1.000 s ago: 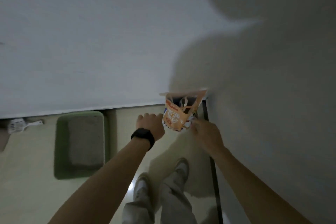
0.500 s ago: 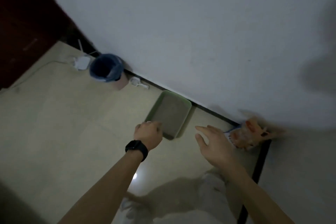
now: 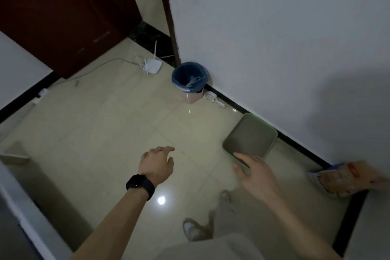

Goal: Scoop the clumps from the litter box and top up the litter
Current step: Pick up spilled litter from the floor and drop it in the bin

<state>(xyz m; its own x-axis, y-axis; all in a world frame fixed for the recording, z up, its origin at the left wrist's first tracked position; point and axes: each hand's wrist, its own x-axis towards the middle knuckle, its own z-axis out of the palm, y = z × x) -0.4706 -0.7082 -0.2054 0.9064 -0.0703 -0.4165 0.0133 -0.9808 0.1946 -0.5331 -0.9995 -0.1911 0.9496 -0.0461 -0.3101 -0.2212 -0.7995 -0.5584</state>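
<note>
Looking down at a pale tiled floor (image 3: 101,133), we hold both hands out in front of us, and neither has anything in it. Our left hand (image 3: 157,164) hangs over bare tiles with its fingers loosely curled and the forefinger reaching forward; it wears a ring (image 3: 159,148), and a dark watch (image 3: 140,183) sits on the wrist. Our right hand (image 3: 256,172) is spread, fingers straight and slightly apart. Its fingertips overlap the near corner of the litter box (image 3: 234,131) in the picture, though we cannot tell whether they touch it.

That green box lies on the floor close to the white wall (image 3: 274,38), filled with grey litter (image 3: 251,136) whose surface looks smooth in the dim light. Beyond it, along the same wall, the white scoop (image 3: 212,97) lies flat on the tiles just beside a pink bin (image 3: 192,99) lined with a blue bag. The orange litter bag (image 3: 341,179) stands in the corner to our right, blurred, well apart from both hands.

Farther off, a white router (image 3: 153,65) with its antennas rests near a dark red door (image 3: 63,17). 1 pale shoe (image 3: 192,231) shows below our arms.
</note>
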